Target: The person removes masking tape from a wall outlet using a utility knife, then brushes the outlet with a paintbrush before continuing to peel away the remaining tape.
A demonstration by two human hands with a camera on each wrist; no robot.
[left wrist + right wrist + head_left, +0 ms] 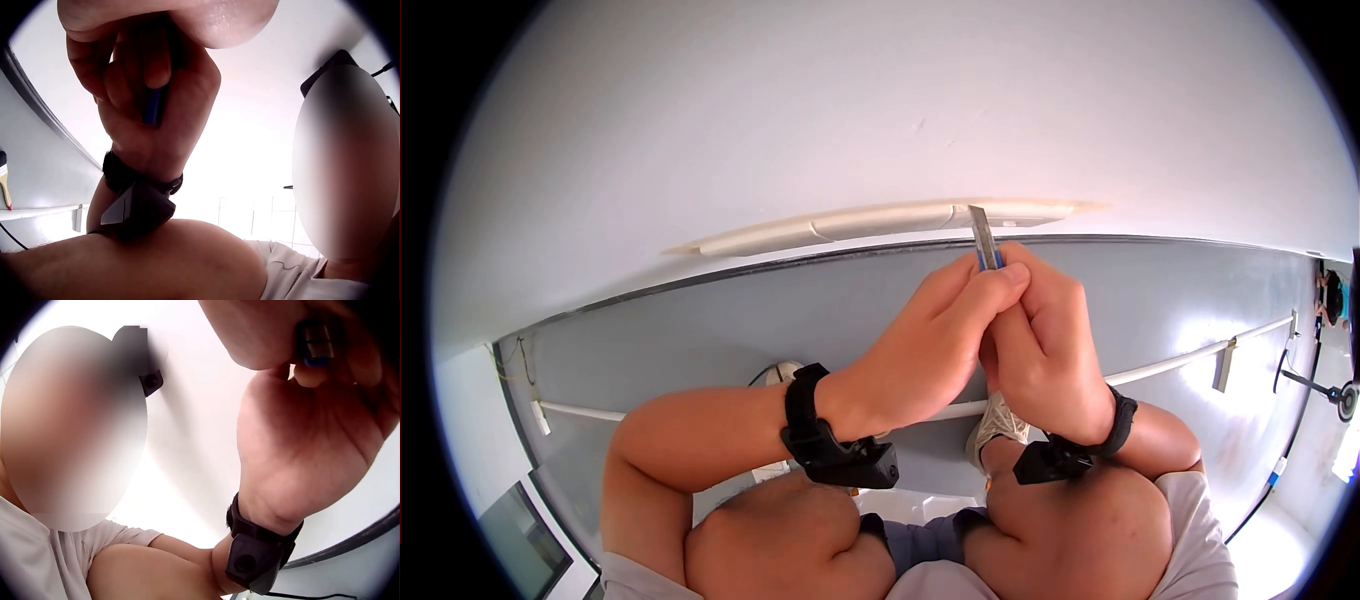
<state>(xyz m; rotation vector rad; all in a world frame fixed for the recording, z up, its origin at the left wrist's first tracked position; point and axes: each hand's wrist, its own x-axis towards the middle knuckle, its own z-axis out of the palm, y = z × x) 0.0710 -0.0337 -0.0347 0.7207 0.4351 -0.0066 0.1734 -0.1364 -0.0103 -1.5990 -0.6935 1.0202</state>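
Note:
A blue utility knife (986, 245) points up and away from the body, its metal blade bare. My left hand (930, 335) and right hand (1048, 345) come together around its handle, thumbs near the base of the blade. The blade tip overlaps a long cream-coloured strip (880, 220) along the lower part of the white panel (880, 110). Below the right hand's curled fingers, the blue handle end (153, 107) shows in the left wrist view. In the right wrist view the knife's end (317, 345) sits among the left hand's fingers.
Beneath the white panel runs a dark edge, with a grey surface (700, 320) below it. A white pipe (1170, 368) crosses under the forearms, close to the shoes (1000, 425). A paintbrush (5, 181) shows at the left wrist view's left edge.

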